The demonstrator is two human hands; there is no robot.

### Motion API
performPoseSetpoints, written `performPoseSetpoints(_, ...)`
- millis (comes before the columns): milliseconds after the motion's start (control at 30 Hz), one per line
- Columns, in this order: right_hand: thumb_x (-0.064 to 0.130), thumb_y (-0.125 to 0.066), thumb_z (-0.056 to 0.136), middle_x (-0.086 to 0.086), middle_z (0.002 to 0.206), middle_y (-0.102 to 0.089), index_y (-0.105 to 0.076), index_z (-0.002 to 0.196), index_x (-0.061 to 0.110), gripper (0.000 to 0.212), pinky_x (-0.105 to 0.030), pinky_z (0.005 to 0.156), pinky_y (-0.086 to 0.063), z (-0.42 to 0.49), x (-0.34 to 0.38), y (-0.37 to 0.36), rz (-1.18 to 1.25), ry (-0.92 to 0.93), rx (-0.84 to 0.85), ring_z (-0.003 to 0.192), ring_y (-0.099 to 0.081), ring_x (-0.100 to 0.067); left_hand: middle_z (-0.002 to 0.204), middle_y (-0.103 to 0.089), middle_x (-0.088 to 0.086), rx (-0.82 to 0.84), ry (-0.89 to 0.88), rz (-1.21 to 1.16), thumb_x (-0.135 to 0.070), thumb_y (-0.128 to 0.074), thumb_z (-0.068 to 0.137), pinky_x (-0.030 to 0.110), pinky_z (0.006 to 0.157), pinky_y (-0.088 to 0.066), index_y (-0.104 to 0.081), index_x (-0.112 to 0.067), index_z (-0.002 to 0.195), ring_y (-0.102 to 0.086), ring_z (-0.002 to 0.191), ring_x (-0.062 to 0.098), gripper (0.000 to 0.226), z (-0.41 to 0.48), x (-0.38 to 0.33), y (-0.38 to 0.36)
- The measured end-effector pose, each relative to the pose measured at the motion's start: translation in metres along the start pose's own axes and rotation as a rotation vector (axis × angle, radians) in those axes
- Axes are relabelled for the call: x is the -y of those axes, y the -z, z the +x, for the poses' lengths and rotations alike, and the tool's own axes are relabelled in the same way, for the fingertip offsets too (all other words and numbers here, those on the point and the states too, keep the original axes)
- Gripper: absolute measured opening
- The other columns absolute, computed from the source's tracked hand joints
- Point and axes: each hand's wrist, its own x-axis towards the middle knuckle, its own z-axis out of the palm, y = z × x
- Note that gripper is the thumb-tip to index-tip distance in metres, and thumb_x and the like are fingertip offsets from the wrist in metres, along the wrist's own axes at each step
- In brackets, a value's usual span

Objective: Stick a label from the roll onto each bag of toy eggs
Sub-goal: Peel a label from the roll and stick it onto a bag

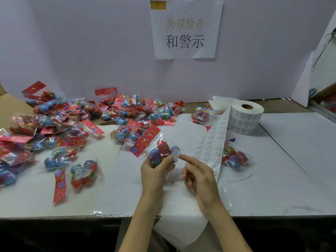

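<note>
My left hand (154, 170) grips a clear bag of toy eggs (161, 149) with a red flowered header, lifted a little off the table. A small white label (176, 154) sits on the bag's right end. My right hand (197, 174) is just right of it, index finger stretched out with its tip at the label, the other fingers curled and holding nothing. The label roll (244, 118) stands at the back right; its strip of labels (211, 146) runs down toward my right wrist.
A big heap of bagged eggs (72, 122) covers the left half of the white table (291, 170). Two bags (235, 158) (202, 114) lie right of centre. A paper sign (185, 30) hangs on the back wall. The table's front edge runs below my wrists.
</note>
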Motion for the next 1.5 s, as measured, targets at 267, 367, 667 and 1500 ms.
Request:
performPoseSetpoints(267, 0.006, -0.05, 0.102, -0.004, 0.068, -0.055, -0.069, 0.124, 0.029, 0.037, -0.019, 0.049, -0.035, 0.001, -0.003, -0.001, -0.046, 0.023, -0.011, 0.055, -0.04, -0.011, 0.107, -0.079, 0.011, 0.016, 0.023, -0.061, -0.004, -0.076, 0.087, 0.027, 0.077, -0.061, -0.071, -0.008, 0.115, -0.075, 0.103, 0.032, 0.029, 0.001, -0.001, 0.0)
performPoseSetpoints(367, 0.008, -0.053, 0.101, -0.003, 0.07, -0.056, -0.06, 0.132, 0.032, 0.039, -0.021, 0.049, -0.035, 0.003, -0.001, 0.001, 0.02, -0.003, -0.041, 0.053, -0.04, -0.01, 0.11, -0.077, 0.015, 0.068, 0.063, -0.132, -0.004, -0.073, 0.087, 0.029, 0.081, -0.062, -0.068, -0.004, 0.118, -0.074, 0.104, 0.035, 0.031, 0.001, -0.002, 0.001)
performPoseSetpoints(667, 0.045, -0.082, 0.072, 0.003, 0.1, -0.07, -0.067, 0.114, 0.037, 0.046, -0.022, 0.061, -0.052, 0.002, -0.004, 0.001, -0.076, 0.072, -0.125, 0.079, -0.07, -0.012, 0.113, -0.077, 0.015, 0.344, 0.048, 0.037, -0.021, -0.084, 0.08, 0.031, 0.084, -0.06, -0.07, -0.01, 0.12, -0.074, 0.105, 0.034, 0.044, -0.014, -0.005, -0.002)
performPoseSetpoints(1500, 0.032, -0.077, 0.086, -0.014, 0.073, -0.063, -0.07, 0.083, 0.012, 0.021, -0.032, 0.053, -0.05, 0.007, -0.008, 0.007, 0.022, 0.077, -0.16, 0.056, -0.056, -0.021, 0.106, -0.078, 0.008, 0.257, 0.006, 0.122, -0.014, -0.082, 0.084, 0.034, 0.076, -0.063, -0.061, -0.019, 0.126, -0.077, 0.093, 0.033, 0.047, -0.014, -0.002, -0.001)
